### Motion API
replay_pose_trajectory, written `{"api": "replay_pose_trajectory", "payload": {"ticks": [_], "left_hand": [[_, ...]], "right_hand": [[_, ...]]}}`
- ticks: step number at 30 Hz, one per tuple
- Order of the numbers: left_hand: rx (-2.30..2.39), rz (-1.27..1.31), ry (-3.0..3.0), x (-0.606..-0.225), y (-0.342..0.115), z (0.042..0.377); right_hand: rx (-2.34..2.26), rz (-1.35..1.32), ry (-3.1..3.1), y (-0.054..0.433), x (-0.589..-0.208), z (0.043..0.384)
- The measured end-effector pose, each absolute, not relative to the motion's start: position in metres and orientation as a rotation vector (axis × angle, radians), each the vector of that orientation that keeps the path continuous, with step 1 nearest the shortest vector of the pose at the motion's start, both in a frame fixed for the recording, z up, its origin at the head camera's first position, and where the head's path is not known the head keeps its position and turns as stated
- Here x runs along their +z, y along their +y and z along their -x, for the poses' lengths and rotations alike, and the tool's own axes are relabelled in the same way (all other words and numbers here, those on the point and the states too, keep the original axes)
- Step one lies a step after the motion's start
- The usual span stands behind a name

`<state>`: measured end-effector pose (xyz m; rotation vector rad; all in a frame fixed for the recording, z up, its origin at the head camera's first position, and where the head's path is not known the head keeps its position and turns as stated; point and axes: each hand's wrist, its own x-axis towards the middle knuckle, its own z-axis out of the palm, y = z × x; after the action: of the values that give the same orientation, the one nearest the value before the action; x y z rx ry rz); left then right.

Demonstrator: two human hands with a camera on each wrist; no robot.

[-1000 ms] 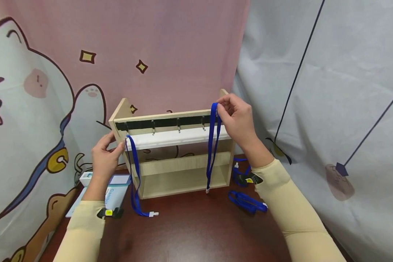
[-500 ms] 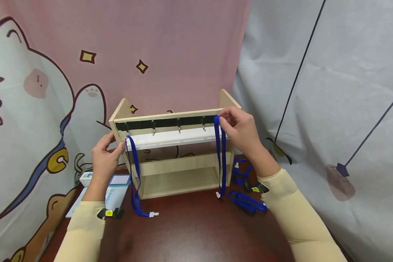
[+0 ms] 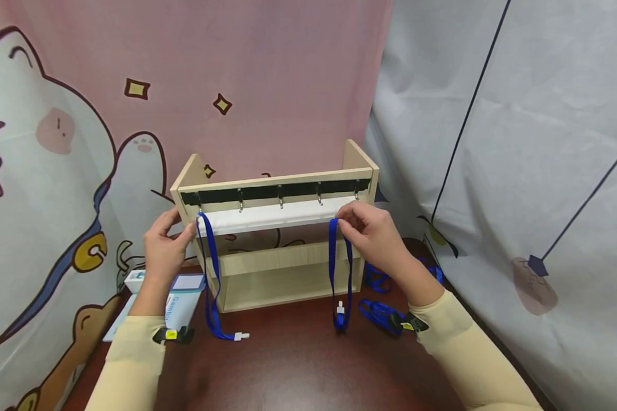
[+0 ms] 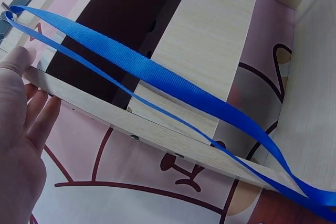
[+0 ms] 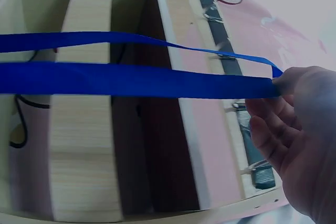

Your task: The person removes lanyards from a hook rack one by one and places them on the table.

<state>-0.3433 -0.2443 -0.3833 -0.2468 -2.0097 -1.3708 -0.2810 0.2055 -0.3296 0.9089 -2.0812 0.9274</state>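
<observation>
My right hand [image 3: 370, 234] pinches the top of a blue lanyard [image 3: 332, 251] between thumb and forefinger. The looped strap hangs in front of the wooden shelf [image 3: 190, 173], with a white clip [image 3: 341, 309] low down by the tabletop. Just above the fingers is the rightmost metal hook [image 3: 357, 194] of a row on a black strip [image 3: 261, 193]. At the shelf's left side, my left hand [image 4: 21, 145] grips the panel edge, thumb inside and fingers outside. Beside it another blue lanyard [image 4: 152, 72] hangs from the leftmost hook, its clip end lying on the table.
Folded blue lanyards [image 3: 377, 313] lie on the dark red table [image 3: 288, 365] right of the shelf, with more blue straps [image 3: 377, 279] behind, partly hidden by my right arm. A light blue printed box [image 3: 182, 305] and a small white box [image 3: 134, 279] lie at left.
My right hand first lowers and shifts right, then comes further down and slightly left with the lanyard, so the rightmost hook now shows. The left hand stays on the panel.
</observation>
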Motion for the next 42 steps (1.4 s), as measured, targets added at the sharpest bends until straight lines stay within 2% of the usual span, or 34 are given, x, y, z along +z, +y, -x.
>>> {"api": "replay_pose_trajectory", "payload": {"ticks": [14,42], "left_hand": [[-1.384,0.286,-1.993,-0.383,-0.246,0.342],[-1.378,0.252,-2.013,-0.383,-0.244,0.341]], "right_hand": [[0.96,-0.884,-2.266,0.207,-0.382,0.277],[1.136,-0.809,-2.559,0.198,-0.485,0.304]]}}
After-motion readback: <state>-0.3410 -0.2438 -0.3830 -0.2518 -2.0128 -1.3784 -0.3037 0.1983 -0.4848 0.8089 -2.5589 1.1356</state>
